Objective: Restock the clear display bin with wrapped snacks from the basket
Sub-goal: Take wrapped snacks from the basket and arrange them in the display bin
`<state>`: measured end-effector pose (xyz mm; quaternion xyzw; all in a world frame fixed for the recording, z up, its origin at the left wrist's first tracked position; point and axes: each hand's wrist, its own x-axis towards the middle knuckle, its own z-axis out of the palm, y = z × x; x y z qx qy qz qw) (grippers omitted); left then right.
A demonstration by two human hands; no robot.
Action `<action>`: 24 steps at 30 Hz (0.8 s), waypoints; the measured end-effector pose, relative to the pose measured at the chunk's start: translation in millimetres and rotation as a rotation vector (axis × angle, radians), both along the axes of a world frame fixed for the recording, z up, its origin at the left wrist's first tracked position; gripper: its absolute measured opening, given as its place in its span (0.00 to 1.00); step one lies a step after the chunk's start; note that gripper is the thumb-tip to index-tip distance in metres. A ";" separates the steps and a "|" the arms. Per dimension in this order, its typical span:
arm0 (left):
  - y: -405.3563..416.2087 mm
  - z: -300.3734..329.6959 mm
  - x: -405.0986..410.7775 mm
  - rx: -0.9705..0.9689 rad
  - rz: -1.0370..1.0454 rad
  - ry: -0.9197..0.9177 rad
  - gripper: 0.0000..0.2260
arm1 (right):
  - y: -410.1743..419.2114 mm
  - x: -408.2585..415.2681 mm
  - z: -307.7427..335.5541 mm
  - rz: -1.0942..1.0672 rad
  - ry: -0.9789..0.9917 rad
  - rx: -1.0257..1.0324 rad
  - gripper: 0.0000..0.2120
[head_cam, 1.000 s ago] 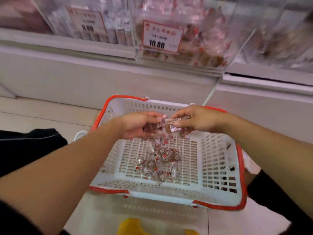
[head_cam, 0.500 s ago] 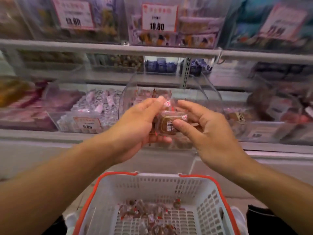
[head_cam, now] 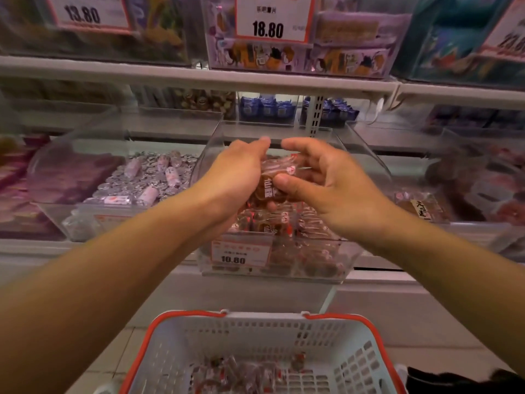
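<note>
My left hand (head_cam: pixel 238 177) and my right hand (head_cam: pixel 326 183) together hold a clump of brown wrapped snacks (head_cam: pixel 274 182) above the open top of the clear display bin (head_cam: pixel 355 155). The bin carries a 10.80 price label (head_cam: pixel 241 253) on its front and holds more of the same brown snacks (head_cam: pixel 284 223). Both hands curl around the clump, with my right thumb pressing on its front. Below, the white basket with a red rim (head_cam: pixel 187 331) sits on the floor, several wrapped snacks (head_cam: pixel 250 373) lying in its bottom.
A clear bin of silver and pink wrapped sweets (head_cam: pixel 147 180) stands to the left, another bin (head_cam: pixel 468 189) to the right. Shelves above carry boxed goods with price tags 13.80 (head_cam: pixel 82 14) and 18.80 (head_cam: pixel 268 28). The white shelf edge (head_cam: pixel 199 75) runs overhead.
Both hands rose from the basket with the snacks and moved forward over the clear bin's opening. My view lifted from the basket to the shelves.
</note>
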<state>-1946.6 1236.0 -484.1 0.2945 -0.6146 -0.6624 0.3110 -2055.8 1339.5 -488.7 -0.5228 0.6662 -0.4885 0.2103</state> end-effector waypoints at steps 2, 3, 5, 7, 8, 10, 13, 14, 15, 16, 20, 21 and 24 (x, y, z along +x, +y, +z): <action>-6.1 -4.8 1.0 0.013 -0.010 -0.035 0.14 | -4.1 -3.8 -4.1 -0.015 -0.030 0.003 0.26; -8.5 -7.0 0.8 0.009 -0.027 -0.055 0.16 | -5.8 -5.9 -6.4 -0.036 -0.046 0.006 0.27; -11.1 -12.2 -1.7 -0.030 -0.038 -0.086 0.16 | -8.6 -10.6 -10.7 -0.075 -0.074 0.013 0.28; -9.6 -18.6 -6.6 -0.103 -0.017 -0.129 0.14 | -9.5 -12.5 -14.7 -0.089 -0.049 0.018 0.27; -8.0 -21.5 -9.1 -0.132 0.002 -0.140 0.12 | -9.4 -12.1 -17.0 -0.091 -0.021 0.017 0.26; -5.6 -25.7 -12.5 -0.184 0.058 -0.143 0.10 | -8.5 -10.2 -19.3 -0.070 0.015 -0.003 0.22; -3.4 -26.2 -13.1 -0.332 0.076 -0.157 0.06 | -2.0 -13.0 -11.3 0.002 0.122 -0.003 0.18; -2.1 -25.3 -12.8 -0.360 0.049 -0.158 0.06 | 0.7 -15.7 -7.2 0.015 0.196 0.031 0.18; -0.9 -24.3 -12.4 -0.365 0.013 -0.159 0.07 | 3.2 -18.5 -3.7 0.020 0.259 0.074 0.17; 0.5 -22.8 -11.6 -0.347 -0.029 -0.164 0.08 | 5.4 -21.4 -1.2 0.022 0.299 0.114 0.16; -6.2 -15.4 -1.8 -0.345 -0.056 -0.229 0.12 | 9.4 -34.0 4.7 0.003 0.356 0.194 0.09; -11.4 -14.3 3.0 -0.417 -0.022 -0.257 0.11 | 10.5 -36.7 7.0 0.007 0.367 0.224 0.09; -25.1 -16.2 18.1 -0.597 -0.080 -0.365 0.08 | 13.3 -41.9 11.6 0.060 0.509 0.341 0.10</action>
